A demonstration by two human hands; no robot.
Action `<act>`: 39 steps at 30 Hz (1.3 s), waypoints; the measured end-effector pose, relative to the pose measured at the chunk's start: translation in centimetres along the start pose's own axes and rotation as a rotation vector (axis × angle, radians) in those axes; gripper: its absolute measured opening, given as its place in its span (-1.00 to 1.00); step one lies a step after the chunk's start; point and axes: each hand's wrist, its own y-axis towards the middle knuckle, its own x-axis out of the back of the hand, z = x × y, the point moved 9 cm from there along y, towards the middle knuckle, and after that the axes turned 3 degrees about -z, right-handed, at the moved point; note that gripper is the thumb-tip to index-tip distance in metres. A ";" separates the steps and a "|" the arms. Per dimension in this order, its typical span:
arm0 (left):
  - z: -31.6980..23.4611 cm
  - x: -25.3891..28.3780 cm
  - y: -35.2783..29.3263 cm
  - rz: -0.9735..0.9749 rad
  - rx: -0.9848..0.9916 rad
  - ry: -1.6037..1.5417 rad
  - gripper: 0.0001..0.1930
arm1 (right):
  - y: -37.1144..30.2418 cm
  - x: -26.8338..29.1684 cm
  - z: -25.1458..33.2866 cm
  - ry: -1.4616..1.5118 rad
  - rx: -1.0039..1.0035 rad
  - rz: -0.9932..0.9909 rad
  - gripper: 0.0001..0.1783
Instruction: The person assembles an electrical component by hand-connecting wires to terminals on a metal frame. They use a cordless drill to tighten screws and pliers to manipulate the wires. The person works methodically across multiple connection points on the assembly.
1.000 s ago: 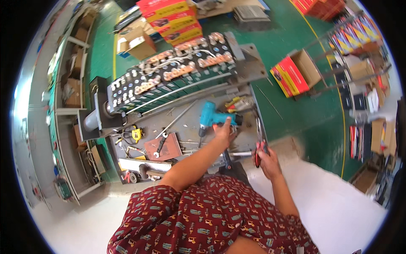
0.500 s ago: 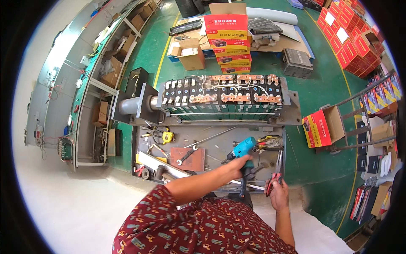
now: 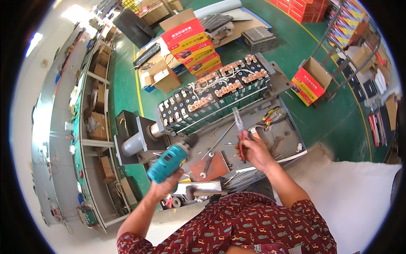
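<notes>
My left hand (image 3: 167, 186) is closed round the grip of a teal cordless drill (image 3: 165, 163), raised at the left end of the metal tray (image 3: 292, 146). The drill's dark chuck points up and right and is blurred. In my right hand (image 3: 257, 154) is a pair of red-handled pliers (image 3: 243, 136), its long jaws pointing at the front of a battery pack (image 3: 232, 100). That pack has rows of dark cells, copper connecting bars (image 3: 228, 89) and white wires on top. Both tools look apart from the pack.
An open-ended wrench (image 3: 207, 164) lies on a reddish-brown plate (image 3: 220, 167) in the tray. Several hand tools (image 3: 272, 116) are heaped at its right. A steel cylinder (image 3: 134, 144) adjoins the pack's left end. Red-and-yellow cartons (image 3: 190, 44) stand behind; an open carton (image 3: 311, 82) sits right.
My left hand has carried the drill from the tray's right side to its left. My right hand has brought the pliers up and forward over the tray. The view has turned and tilted.
</notes>
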 end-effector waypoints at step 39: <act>-21.2 1.4 15.5 0.101 0.030 0.504 -0.60 | 8.5 -6.7 -5.2 0.370 -0.086 0.051 -0.81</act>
